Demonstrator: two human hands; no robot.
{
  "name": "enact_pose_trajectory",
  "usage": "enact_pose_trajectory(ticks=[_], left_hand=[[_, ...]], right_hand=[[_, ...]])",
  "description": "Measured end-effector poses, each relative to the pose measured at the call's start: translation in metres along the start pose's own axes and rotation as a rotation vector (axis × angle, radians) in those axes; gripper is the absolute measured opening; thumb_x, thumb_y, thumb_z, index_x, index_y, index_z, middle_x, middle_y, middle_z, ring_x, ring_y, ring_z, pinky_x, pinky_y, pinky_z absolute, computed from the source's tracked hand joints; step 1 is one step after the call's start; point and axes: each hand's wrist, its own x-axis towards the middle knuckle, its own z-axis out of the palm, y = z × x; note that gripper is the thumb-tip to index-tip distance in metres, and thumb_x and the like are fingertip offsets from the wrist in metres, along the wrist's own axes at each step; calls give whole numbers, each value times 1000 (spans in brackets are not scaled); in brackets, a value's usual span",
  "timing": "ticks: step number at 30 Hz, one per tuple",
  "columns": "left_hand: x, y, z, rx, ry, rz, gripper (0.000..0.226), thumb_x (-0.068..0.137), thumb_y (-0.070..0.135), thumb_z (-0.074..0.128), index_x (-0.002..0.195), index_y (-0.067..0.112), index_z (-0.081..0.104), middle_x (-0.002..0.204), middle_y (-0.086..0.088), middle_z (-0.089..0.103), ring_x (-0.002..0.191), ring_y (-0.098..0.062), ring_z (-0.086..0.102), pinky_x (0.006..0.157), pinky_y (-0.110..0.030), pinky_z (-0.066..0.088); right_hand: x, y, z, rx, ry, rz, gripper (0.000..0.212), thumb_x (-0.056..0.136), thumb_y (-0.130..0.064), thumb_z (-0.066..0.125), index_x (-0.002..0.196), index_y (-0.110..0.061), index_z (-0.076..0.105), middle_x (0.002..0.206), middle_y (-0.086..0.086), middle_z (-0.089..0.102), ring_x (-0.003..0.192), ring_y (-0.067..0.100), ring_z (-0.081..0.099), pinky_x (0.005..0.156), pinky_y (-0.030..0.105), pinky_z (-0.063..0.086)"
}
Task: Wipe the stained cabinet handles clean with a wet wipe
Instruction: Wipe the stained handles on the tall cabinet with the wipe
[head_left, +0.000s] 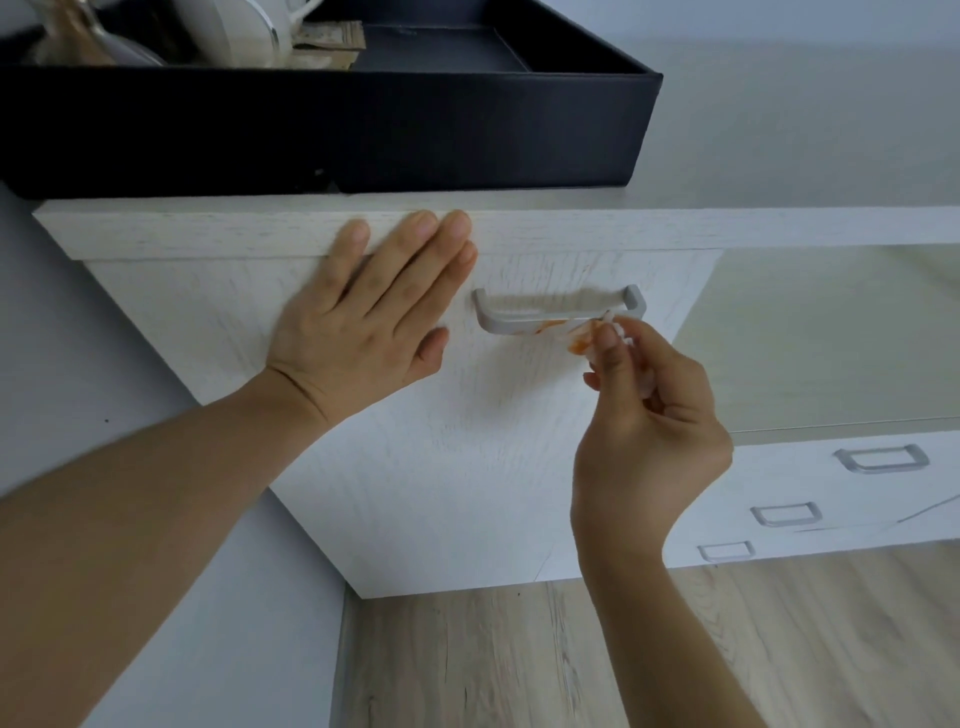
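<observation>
Orange stain marks the grey handle (558, 317) on the pale wood-grain cabinet front (441, 457), near its right end, and we press a crumpled white wipe (597, 332) against that spot. Our right hand (649, 431) pinches the wipe between thumb and fingertips, closed on it, and the wipe already carries orange smears. Our left hand (363, 322) lies flat and open on the cabinet front just left of the handle, fingertips reaching the top edge. Above sits a black tray (363, 130) with blurred things inside. Three more grey handles (880, 458) show on drawers to the right. We can read no writing.
</observation>
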Motion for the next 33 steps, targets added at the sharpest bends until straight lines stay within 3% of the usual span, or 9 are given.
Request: enact_pose_trajectory(ticks=[4,8,10,14,23,29,33], left_hand=[[-4,-5,0,-2,-11,59,69,97,41,34,150,1,15,158,-16,-1,146,-27,2,119,-43,6],[-19,-13,-2,-49,-22,164,68,96,41,38,150,5,20,159,-12,4,146,-25,5,119,-42,9],[-22,-10,-1,-51,-10,159,69,94,41,40,150,5,22,159,-12,7,146,-25,8,118,-42,11],[-23,-6,3,-29,7,135,72,90,41,40,150,5,23,158,-13,8,146,-26,9,117,-43,12],[-22,-3,2,-40,2,120,72,89,40,39,150,5,22,159,-12,7,146,-26,9,117,-43,12],[-24,-1,4,-33,8,112,71,90,39,38,150,5,23,159,-12,9,146,-25,10,117,-44,12],[-23,-1,4,-32,4,115,70,90,39,37,150,5,22,158,-12,8,146,-26,10,118,-44,11]], right_hand=[[-3,-3,2,-32,-74,-46,12,84,-11,68,94,-16,73,75,1,61,63,13,59,63,22,51],[-8,-4,7,-25,-53,-31,12,85,-10,68,94,-14,73,78,2,62,65,16,61,63,23,52],[-8,-4,7,-42,-63,-70,12,84,-10,68,95,-13,73,79,0,62,65,16,61,63,17,50],[-5,0,7,-29,-24,-75,14,85,-10,67,96,-17,72,81,-2,60,65,16,60,64,27,54],[-17,-4,15,-30,-104,-147,19,84,-11,67,102,-17,69,82,-8,58,69,12,62,65,17,52],[-15,-1,15,-16,-54,-121,20,85,-8,67,100,-21,67,81,-3,57,67,3,54,63,33,56],[-14,-1,13,-50,-128,-166,16,84,-10,67,99,-14,71,84,-5,59,68,10,59,65,20,52]])
